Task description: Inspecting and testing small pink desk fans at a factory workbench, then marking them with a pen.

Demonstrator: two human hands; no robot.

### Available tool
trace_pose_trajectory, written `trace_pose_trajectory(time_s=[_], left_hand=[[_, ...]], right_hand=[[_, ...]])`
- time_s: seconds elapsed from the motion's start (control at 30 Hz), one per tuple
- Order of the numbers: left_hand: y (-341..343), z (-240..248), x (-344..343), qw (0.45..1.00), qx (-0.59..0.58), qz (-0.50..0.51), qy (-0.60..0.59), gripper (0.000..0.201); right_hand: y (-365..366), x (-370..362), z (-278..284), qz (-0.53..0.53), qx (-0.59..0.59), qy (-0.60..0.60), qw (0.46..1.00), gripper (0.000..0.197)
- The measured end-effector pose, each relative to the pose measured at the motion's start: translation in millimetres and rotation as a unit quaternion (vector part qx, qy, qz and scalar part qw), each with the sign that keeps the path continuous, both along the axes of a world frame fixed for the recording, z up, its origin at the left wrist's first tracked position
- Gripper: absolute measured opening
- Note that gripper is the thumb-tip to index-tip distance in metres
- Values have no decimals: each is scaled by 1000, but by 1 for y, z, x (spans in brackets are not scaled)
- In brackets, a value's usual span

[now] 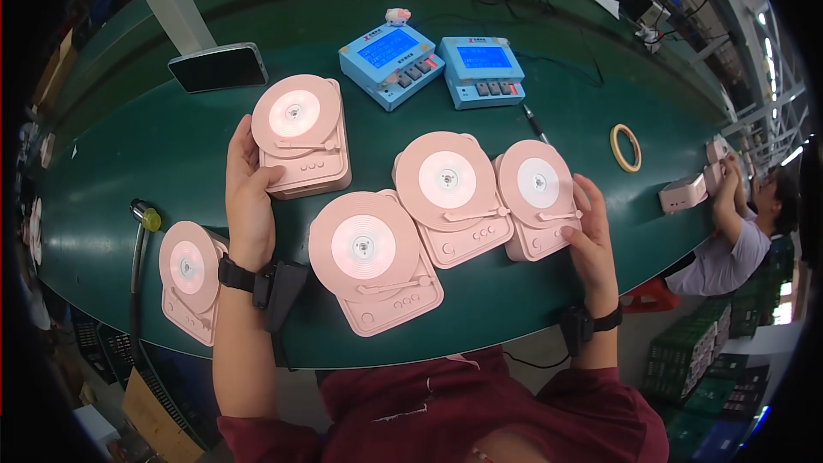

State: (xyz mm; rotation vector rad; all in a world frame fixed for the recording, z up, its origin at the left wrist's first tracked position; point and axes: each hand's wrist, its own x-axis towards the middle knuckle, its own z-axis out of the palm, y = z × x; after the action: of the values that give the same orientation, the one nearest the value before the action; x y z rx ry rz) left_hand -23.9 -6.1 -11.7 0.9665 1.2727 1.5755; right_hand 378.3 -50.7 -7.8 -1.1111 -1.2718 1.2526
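Observation:
My left hand (pixel 248 197) is closed on the left side of a pink mini record player (pixel 309 170), thumb on its front corner. At the right, my right hand (pixel 595 244) grips the right edge of another pink record player (pixel 537 216), thumb near its front. Between the hands stand two more of the same kind, a middle one (pixel 459 244) and a nearer one (pixel 390 309). These two touch or nearly touch each other, and the middle one adjoins the one in my right hand. Another record player (pixel 187 300) sits left of my left forearm.
Two blue test boxes (pixel 394 73) (pixel 484 86) with lit screens stand behind. A phone (pixel 219 69) leans at the back left. A pen (pixel 535 123) and a yellow tape ring (pixel 625 148) lie right. A hose with a yellow fitting (pixel 152 220) hangs left. A co-worker (pixel 729 244) handles pink units at far right.

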Motion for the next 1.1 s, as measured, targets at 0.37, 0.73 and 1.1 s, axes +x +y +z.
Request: trace_pose_trajectory(time_s=[0.37, 0.73, 1.1], left_hand=[[1, -7, -6, 999, 28, 7, -12, 72], [-4, 3, 2, 1000, 4, 3, -15, 72], [3, -11, -4, 998, 57, -28, -19, 72]], right_hand=[[1, 4, -7, 6, 16, -20, 1000, 73], [0, 9, -9, 12, -3, -9, 1000, 69], [1, 4, -8, -22, 27, -72, 997, 66]])
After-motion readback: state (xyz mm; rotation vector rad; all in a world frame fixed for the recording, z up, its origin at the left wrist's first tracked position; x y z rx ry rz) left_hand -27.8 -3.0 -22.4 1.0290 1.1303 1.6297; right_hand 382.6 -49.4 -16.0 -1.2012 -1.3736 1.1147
